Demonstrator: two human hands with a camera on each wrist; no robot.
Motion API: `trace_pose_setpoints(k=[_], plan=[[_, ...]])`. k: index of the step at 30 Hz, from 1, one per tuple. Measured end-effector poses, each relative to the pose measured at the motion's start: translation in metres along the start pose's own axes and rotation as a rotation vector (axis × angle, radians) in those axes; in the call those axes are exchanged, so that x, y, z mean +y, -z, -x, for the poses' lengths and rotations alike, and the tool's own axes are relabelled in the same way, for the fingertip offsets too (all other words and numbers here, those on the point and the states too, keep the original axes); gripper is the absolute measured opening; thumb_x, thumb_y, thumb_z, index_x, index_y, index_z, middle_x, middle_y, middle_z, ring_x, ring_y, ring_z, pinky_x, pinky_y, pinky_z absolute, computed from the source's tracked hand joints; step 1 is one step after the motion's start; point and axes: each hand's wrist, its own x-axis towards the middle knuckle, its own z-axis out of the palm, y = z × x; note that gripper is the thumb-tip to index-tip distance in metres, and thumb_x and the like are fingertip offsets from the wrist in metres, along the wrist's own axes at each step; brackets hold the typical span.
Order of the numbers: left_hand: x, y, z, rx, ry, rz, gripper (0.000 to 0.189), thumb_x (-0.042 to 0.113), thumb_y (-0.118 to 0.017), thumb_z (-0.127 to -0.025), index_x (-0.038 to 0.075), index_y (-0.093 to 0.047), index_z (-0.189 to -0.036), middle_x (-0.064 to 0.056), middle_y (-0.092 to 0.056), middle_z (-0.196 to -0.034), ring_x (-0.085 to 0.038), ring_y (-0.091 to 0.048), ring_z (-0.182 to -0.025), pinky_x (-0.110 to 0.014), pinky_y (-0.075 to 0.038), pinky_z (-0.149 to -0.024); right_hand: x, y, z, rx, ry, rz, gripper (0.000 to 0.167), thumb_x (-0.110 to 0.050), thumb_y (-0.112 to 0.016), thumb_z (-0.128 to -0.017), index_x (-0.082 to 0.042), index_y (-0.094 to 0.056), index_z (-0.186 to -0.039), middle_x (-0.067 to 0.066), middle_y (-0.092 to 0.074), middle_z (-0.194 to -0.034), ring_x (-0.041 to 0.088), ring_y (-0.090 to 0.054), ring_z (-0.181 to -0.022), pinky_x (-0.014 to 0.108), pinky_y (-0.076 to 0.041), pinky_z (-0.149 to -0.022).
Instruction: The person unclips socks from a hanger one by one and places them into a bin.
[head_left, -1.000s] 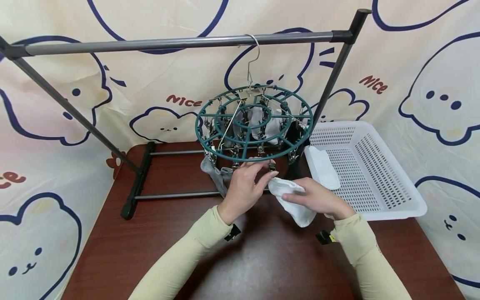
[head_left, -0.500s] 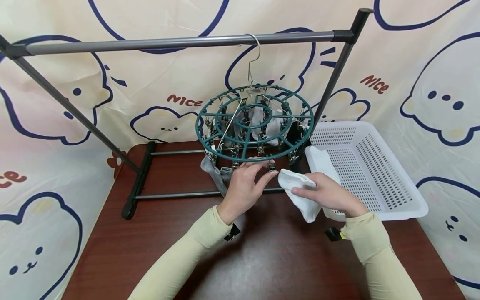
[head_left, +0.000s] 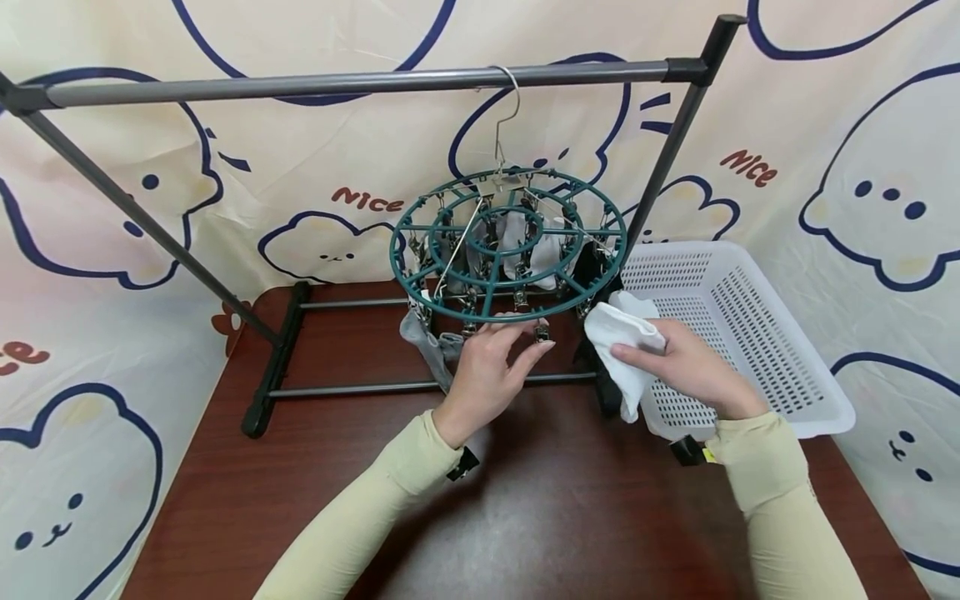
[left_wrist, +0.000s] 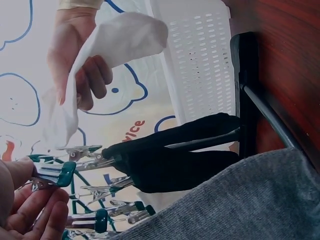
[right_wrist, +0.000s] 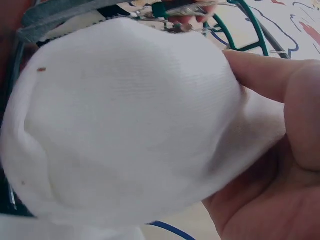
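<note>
Below the front of a round green clip hanger (head_left: 480, 317), my left hand (head_left: 483, 379) pinches a metal clip (left_wrist: 55, 172) with green tips between thumb and fingers; its tips hold nothing. To the right, my right hand (head_left: 693, 367) grips a white sock (head_left: 618, 333), its loose end drooping toward the table. The right wrist view is mostly filled by this sock (right_wrist: 125, 125), pinched near its edge. A grey sock (head_left: 431, 346) hangs from the hanger left of my left hand. A black sock (left_wrist: 165, 170) hangs from clips beyond my left hand.
A white perforated basket (head_left: 810, 400) stands at the right, with another white cloth piece (head_left: 636, 304) at its left side. The hanger hooks over the grey bar (head_left: 337, 83) of a rack, whose base rails (head_left: 352, 390) lie on the brown table (head_left: 525, 525).
My right hand has moved to the right and slightly up with the white sock, away from the clip and over the basket's left edge. My left hand has stayed on the clip.
</note>
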Motion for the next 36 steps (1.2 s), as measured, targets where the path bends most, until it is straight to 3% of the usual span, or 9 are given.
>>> trace_pose_setpoints(k=[11, 16, 22, 31, 36], plan=[[0.0, 0.002, 0.001, -0.004, 0.021, 0.013, 0.028, 0.02, -0.075, -0.096, 0.007, -0.073, -0.121, -0.007, -0.077, -0.113, -0.023, -0.07, -0.108, -0.043, -0.056, -0.092, 0.004, 0.03, 0.006, 0.058, -0.022, -0.016, 0.033, -0.027, -0.066, -0.103, 0.002, -0.064, -0.118, 0.011, -0.071, -0.091, 0.016, -0.07, -0.071, 0.031, -0.057, -0.062], [0.0, 0.002, 0.001, -0.008, 0.025, 0.019, 0.028, 0.02, -0.075, -0.096, 0.007, -0.073, -0.121, -0.007, -0.077, -0.113, -0.023, -0.07, -0.108, -0.043, -0.056, -0.093, 0.015, 0.047, 0.003, 0.135, -0.04, 0.008, 0.035, -0.028, -0.064, -0.104, 0.003, -0.064, -0.12, 0.001, -0.071, -0.087, 0.012, -0.069, -0.07, 0.028, -0.057, -0.063], [0.0, 0.003, 0.002, -0.007, 0.031, 0.03, 0.029, 0.02, -0.074, -0.097, 0.004, -0.074, -0.121, -0.008, -0.077, -0.112, -0.023, -0.07, -0.109, -0.044, -0.055, -0.094, 0.027, 0.064, -0.003, 0.198, -0.077, -0.01, 0.045, -0.033, -0.061, -0.105, 0.004, -0.059, -0.132, -0.009, -0.068, -0.091, 0.005, -0.066, -0.079, 0.024, -0.056, -0.068], [0.001, 0.002, 0.002, -0.001, 0.025, 0.041, 0.029, 0.02, -0.075, -0.096, 0.007, -0.073, -0.122, -0.007, -0.077, -0.111, -0.022, -0.07, -0.107, -0.042, -0.056, -0.091, 0.054, 0.083, -0.018, 0.186, -0.177, 0.105, 0.058, -0.048, -0.056, -0.105, 0.001, -0.056, -0.135, 0.017, -0.066, -0.111, 0.011, -0.064, -0.083, 0.026, -0.055, -0.071], [0.001, 0.003, 0.002, -0.003, 0.034, 0.041, 0.028, 0.02, -0.074, -0.097, 0.007, -0.074, -0.122, -0.007, -0.077, -0.115, -0.022, -0.07, -0.106, -0.043, -0.056, -0.092, 0.072, 0.092, -0.027, 0.145, -0.204, 0.121, 0.06, -0.05, -0.052, -0.106, 0.001, -0.054, -0.139, 0.018, -0.066, -0.112, 0.014, -0.065, -0.084, 0.029, -0.055, -0.071]])
